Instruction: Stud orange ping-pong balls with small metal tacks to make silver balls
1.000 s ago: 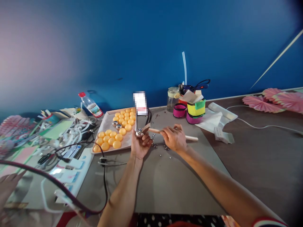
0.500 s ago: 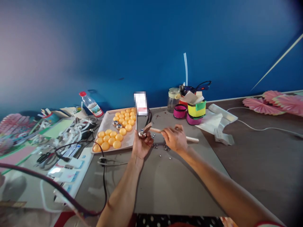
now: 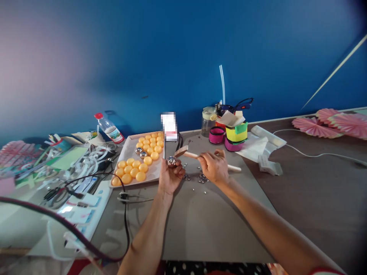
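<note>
My left hand (image 3: 171, 178) cups a shiny silver ball (image 3: 171, 161) with a bumpy surface, its fingers curled around the ball. In my right hand (image 3: 214, 168), closed about the shaft, is a hammer-like tool with a pale wooden handle (image 3: 235, 168). The flat, brownish head (image 3: 181, 151) of this tool lies just above the ball's upper right; whether they touch I cannot tell. Small silver pieces (image 3: 203, 178) are scattered on the grey mat (image 3: 212, 225) below and between my hands. Left of my left hand, two silver balls (image 3: 138, 151) sit among orange balls (image 3: 140, 176) in a white tray (image 3: 157, 172).
Cables, scissors and papers crowd the left side, with a dark cable (image 3: 86, 233) arching in front. A plastic bottle (image 3: 111, 130) leans behind the tray. A glass jar (image 3: 208, 122), a yellow-and-magenta container (image 3: 236, 132) and a small white box (image 3: 269, 165) stand at right.
The tool's head has lifted slightly up and to the right, away from the silver ball. My left hand keeps the ball in nearly the same place. The view has shifted slightly.
</note>
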A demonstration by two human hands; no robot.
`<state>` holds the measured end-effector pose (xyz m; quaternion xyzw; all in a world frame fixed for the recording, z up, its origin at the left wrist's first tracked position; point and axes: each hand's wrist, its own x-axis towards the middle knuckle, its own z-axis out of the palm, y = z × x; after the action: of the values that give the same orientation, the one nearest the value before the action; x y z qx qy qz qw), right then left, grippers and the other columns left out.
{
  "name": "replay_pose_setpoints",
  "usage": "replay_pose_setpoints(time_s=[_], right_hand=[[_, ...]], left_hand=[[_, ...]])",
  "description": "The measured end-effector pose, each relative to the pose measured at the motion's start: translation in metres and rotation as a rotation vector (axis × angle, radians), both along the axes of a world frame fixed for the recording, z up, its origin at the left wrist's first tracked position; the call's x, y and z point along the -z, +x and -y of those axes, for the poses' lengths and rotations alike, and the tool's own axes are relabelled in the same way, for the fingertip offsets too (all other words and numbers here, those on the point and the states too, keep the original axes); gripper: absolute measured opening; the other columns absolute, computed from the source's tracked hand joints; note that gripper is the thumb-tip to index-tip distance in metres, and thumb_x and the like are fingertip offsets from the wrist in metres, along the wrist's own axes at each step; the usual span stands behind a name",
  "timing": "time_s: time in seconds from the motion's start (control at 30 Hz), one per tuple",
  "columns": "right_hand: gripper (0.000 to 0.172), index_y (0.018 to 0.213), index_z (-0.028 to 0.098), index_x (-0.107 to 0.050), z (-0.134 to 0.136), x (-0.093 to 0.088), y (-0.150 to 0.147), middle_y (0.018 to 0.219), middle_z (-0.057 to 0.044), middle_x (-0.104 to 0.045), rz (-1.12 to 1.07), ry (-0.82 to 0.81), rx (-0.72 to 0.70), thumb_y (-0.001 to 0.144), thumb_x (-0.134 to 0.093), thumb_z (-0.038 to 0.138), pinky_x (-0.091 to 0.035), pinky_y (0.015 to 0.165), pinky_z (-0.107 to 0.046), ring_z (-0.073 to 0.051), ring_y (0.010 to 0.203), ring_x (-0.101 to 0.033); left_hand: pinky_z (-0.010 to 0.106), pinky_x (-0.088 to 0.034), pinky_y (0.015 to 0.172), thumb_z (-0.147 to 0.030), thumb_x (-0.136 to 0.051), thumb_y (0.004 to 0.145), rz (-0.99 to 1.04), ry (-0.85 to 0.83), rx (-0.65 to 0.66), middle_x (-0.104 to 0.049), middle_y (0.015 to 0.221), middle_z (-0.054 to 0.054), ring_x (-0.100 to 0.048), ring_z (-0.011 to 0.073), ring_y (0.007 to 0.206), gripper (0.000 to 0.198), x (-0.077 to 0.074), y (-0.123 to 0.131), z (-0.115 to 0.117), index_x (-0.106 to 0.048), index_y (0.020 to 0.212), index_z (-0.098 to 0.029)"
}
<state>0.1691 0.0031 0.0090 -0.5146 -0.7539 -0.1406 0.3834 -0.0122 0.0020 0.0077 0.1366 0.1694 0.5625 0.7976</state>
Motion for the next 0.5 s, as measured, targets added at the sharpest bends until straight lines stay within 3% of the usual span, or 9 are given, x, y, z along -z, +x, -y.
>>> replay_pose_setpoints(time_s=[0.5], right_hand=[[0.030, 0.072, 0.019, -0.061, -0.0011, 0.0011, 0.0006, 0.061, -0.001, -0.063, 0.058, -0.015, -0.033, 0.092, -0.042, 0.031, -0.026, 0.079, -0.032, -0.012, 0.051, -0.044]], left_hand=[[0.019, -0.031, 0.044, -0.055, -0.043, 0.087, -0.084, -0.022, -0.025, -0.040, 0.057, -0.004, -0.026, 0.0042, 0.040, 0.043, 0.0005, 0.0006, 0.0001, -0.059, 0.085, -0.015]])
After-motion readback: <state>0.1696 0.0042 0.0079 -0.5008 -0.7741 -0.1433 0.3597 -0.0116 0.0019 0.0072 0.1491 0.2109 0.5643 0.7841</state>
